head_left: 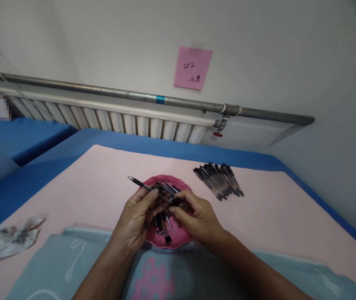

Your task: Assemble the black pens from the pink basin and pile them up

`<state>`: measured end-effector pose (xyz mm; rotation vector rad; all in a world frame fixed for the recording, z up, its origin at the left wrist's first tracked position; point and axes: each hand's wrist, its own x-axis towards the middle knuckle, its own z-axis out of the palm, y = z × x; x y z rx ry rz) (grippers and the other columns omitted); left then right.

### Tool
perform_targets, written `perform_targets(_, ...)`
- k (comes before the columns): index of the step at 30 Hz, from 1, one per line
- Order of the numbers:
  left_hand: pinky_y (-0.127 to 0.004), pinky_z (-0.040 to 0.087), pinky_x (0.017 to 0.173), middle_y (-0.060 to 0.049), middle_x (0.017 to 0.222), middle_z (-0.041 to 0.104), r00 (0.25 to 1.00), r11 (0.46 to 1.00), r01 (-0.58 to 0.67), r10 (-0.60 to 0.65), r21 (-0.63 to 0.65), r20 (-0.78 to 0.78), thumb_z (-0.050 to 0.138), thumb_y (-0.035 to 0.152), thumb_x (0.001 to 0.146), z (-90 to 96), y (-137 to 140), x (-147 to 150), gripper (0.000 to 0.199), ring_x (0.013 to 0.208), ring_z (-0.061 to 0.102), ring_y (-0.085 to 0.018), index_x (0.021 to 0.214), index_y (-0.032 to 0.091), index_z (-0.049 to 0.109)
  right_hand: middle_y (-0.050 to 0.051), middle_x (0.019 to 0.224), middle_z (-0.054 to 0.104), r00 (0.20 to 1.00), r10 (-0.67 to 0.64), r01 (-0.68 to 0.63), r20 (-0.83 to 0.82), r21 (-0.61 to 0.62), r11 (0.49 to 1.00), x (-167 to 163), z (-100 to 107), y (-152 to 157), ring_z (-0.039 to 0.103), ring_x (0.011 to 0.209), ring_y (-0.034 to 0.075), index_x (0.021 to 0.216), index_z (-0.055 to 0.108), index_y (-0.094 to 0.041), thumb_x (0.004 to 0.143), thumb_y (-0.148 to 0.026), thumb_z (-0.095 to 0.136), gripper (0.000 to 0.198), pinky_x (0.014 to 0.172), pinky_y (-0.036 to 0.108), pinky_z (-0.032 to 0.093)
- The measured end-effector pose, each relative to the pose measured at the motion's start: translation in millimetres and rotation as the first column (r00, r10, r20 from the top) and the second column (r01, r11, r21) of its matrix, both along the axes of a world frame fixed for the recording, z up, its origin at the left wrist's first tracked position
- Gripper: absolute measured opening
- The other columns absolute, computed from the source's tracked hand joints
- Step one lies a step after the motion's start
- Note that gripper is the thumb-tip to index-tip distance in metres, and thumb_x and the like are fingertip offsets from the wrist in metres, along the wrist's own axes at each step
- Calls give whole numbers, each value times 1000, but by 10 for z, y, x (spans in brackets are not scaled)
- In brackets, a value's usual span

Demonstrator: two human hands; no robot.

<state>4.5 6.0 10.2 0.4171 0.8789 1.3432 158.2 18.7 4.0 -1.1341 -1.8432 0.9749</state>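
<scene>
Got loose pens [164, 221] in a bowl [180, 239] on the mat [87, 187], pile of pens [219, 180] behind and right, plastic bag [12, 241] far left, radiator [128, 123] beyond.

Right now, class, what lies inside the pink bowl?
Dark and clear pen parts show. The left hand and right hand hide part of the bowl; anything beneath is unseen.

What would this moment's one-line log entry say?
left hand: holding pen | right hand: at pen's rear end | pink bowl: pen parts inside | pen pile: right of bowl
</scene>
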Motion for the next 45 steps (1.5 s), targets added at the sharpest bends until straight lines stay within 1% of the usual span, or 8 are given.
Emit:
perform_targets(3, -24, 55, 69, -5, 78, 75, 1000, 1000, -1, 1, -1, -5, 78, 22, 64, 1, -1, 10, 19, 71, 69, -15, 80, 14, 71, -1, 71, 63, 989, 26, -49, 146, 163, 985, 26, 0, 12, 58, 64, 14, 85, 59, -21, 84, -23, 54, 6, 59, 27, 45)
perform_targets(9, -23, 54, 68, -4, 75, 74, 1000, 1000, -16, 16, -8, -13, 76, 21, 66, 29, -4, 14, 16, 71, 69, -15, 79, 14, 71, 2, 82, 64, 965, 37, -109, 260, 270, 957, 52, -35, 29, 60, 74, 17, 95, 57, -21, 85, -26, 54, 12, 63, 29, 47)
perform_targets(12, -24, 54, 69, -5, 75, 74, 1000, 1000, -9, 9, 5, -20, 77, 23, 66, 29, -6, 13, 18, 73, 69, -16, 81, 14, 71, 4, 81, 62, 959, 3, -109, 284, 355, 929, 56, -33, 24, 60, 78, 18, 88, 56, -20, 84, -24, 54, 5, 65, 29, 47)
perform_targets(17, -25, 54, 69, -5, 74, 74, 999, 1000, -19, 19, -7, -30, 77, 22, 66, 17, -4, 7, 17, 72, 70, -16, 80, 15, 71, 4, 82, 64, 944, 85, -192, 320, 321, 927, 58, -9, 24, 59, 77, 17, 89, 57, -20, 91, -24, 45, 13, 68, 29, 48)
perform_targets(22, -24, 54, 68, -5, 74, 74, 999, 1000, -23, 22, -15, -31, 74, 20, 69, 2, -1, 2, 12, 72, 69, -16, 80, 15, 71, 6, 83, 63, 944, 0, -134, 331, 382, 915, 62, -30, 35, 59, 79, 19, 89, 55, -18, 85, -23, 54, 6, 66, 29, 47)
perform_targets(27, -22, 54, 67, -5, 74, 74, 1000, 1000, -20, 20, -10, -24, 71, 18, 72, 10, 3, -1, 8, 70, 69, -14, 80, 15, 72, 6, 83, 64, 935, 81, -208, 344, 351, 913, 60, -27, 35, 59, 76, 17, 90, 56, -18, 91, -23, 44, 13, 67, 28, 47)
perform_targets(33, -21, 53, 67, -5, 71, 74, 1000, 999, -24, 23, -30, -14, 69, 15, 73, 39, 2, 13, 6, 68, 69, -14, 78, 14, 72, 7, 82, 62, 928, 5, -173, 374, 417, 892, 54, -48, 26, 58, 75, 18, 85, 54, -18, 86, -20, 51, 4, 63, 28, 45)
perform_targets(45, -21, 52, 65, -4, 69, 72, 1000, 1000, 16, -16, 22, -22, 76, 24, 66, 6, 14, -36, 17, 63, 67, -13, 79, 14, 70, 1, 70, 61, 977, 164, -174, 136, 69, 982, 16, 0, 34, 57, 63, 14, 79, 58, -20, 86, -23, 50, 11, 57, 26, 45)
